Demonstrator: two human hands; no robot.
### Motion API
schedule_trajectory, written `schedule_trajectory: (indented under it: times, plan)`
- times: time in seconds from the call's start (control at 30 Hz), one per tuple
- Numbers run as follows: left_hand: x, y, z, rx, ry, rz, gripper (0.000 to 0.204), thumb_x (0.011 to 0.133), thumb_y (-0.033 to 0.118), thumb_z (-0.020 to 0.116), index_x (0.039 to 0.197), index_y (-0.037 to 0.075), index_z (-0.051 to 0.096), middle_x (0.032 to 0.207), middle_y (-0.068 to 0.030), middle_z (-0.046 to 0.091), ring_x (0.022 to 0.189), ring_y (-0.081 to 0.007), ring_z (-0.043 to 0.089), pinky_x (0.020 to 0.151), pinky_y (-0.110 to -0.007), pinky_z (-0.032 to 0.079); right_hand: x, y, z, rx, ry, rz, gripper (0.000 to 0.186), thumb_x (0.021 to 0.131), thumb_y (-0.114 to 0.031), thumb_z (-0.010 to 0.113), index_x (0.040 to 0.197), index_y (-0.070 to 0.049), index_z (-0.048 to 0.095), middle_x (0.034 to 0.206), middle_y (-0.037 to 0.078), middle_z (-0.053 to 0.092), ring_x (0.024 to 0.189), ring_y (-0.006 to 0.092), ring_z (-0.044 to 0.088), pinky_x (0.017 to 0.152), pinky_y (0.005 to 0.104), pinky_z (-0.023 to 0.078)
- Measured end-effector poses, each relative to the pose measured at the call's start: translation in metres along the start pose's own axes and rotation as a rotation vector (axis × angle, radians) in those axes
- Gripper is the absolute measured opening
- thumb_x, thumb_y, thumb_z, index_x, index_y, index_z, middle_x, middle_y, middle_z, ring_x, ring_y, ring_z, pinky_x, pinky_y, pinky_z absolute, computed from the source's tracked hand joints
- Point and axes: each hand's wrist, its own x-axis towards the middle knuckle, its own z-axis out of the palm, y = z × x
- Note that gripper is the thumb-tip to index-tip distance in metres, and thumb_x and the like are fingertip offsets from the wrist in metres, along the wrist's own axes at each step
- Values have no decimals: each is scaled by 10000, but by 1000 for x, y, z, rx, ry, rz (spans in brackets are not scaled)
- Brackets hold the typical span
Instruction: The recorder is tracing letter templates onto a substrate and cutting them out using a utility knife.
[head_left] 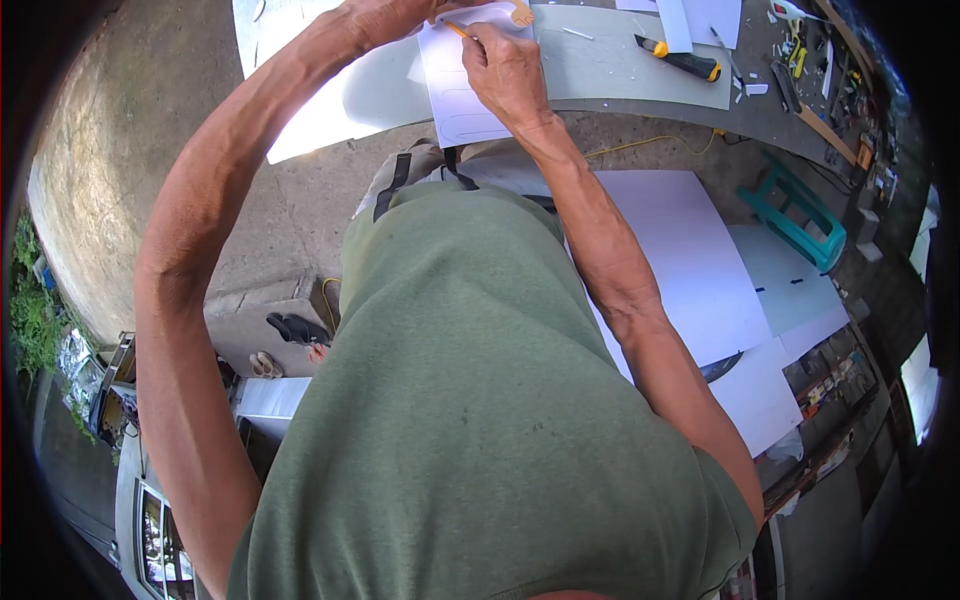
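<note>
My right hand [505, 70] grips a yellow pencil [457, 30], its tip resting on a white sheet [462, 105] that lies on the grey worktable [600, 75]. My left hand [385, 18] presses flat on the top of the same sheet, next to a small orange-brown template piece [521, 14] at the frame's upper edge. Faint curved outlines are drawn on the sheet. Both forearms reach up from the lower edge, past my green shirt.
A yellow and black utility knife [682, 62] lies on the table right of the sheet. More white sheets [690, 260] lie on the floor to the right, beside a teal plastic stool [800, 215]. Tools clutter the far right of the table [810, 70].
</note>
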Motion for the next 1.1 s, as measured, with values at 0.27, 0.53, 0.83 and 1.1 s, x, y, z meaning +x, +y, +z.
schedule_trajectory:
  times: [0.27,0.53,0.83,1.1]
  plan:
    - [-1,-8,10,20,43,28,515,911,179,586,1408,309,612,1463,-117,570,1230,-304,622,908,-392,580,-3,-6,3,-3,12,-87,88,906,-45,641,950,16,685,683,218,643,641,386,676,594,432,519]
    - [2,-1,-1,-31,-35,-27,537,893,156,602,1405,320,614,1506,-93,535,1296,-309,577,961,-425,558,-10,-6,-4,50,3,-77,79,914,-47,646,958,10,677,694,216,645,641,377,680,582,422,515]
    - [2,0,0,25,-74,-56,583,903,116,591,1428,371,581,1585,-36,454,1478,-328,381,1135,-576,393,-3,-5,1,36,-33,-66,71,912,-52,659,945,7,681,669,211,636,617,367,681,562,416,510]
    - [1,2,-2,2,-102,-78,567,898,193,641,1427,384,578,1594,-36,442,1498,-327,347,1160,-587,357,-2,-1,-7,-8,28,-74,75,908,-53,653,935,10,682,688,207,652,621,362,685,569,407,520]
